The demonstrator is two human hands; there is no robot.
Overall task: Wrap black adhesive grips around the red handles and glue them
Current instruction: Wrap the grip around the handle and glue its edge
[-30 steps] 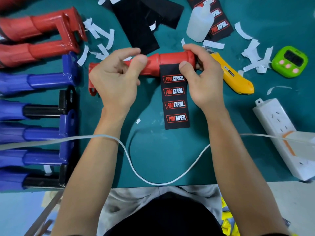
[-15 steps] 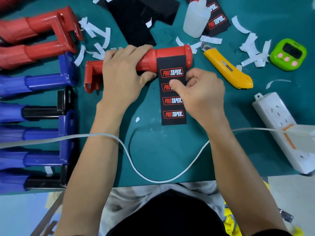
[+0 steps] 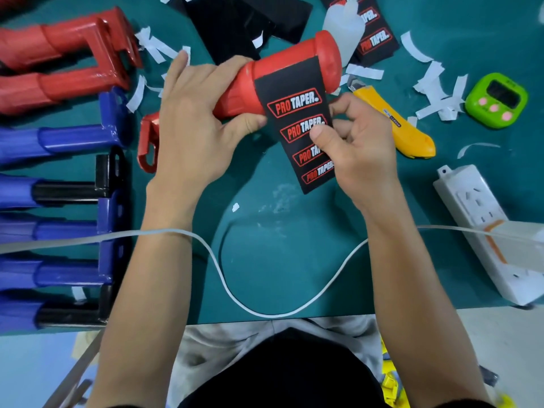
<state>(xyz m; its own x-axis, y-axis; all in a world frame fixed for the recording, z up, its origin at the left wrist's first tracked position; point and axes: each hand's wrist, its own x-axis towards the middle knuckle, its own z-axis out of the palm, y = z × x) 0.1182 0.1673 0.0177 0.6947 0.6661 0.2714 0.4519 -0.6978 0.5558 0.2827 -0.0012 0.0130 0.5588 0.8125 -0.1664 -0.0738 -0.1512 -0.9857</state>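
While your left hand (image 3: 194, 122) was wrapped round the narrower middle of the red handle (image 3: 282, 63), you held it just above the centre of the bench (image 3: 294, 260). It was tilted, with its flared end pointing toward one o'clock and its bracket end down at about seven o'clock. The black grip (image 3: 294, 104) was stuck by its upper edge across the fat part of the handle, just short of the flare. The rest hung loose toward five o'clock, printed side up. Your right hand (image 3: 359, 154) pinched that loose tail at its three o'clock edge, thumb on the printed face and fingers curled behind.

I judged this to be the wrapping step, barely begun: one edge was anchored and nothing had yet gone round the barrel. The next move called for you to keep the tail taut and square to the flare while the left hand rolled the handle. That would let the strip lie without creases and its end meet the anchored edge cleanly. Gluing would come after.

The glue bottle (image 3: 344, 22) stood beyond the handle at twelve o'clock, and a yellow utility knife (image 3: 412, 134) lay just beside your right hand at three o'clock. More red handles (image 3: 67, 54) waited at ten o'clock.
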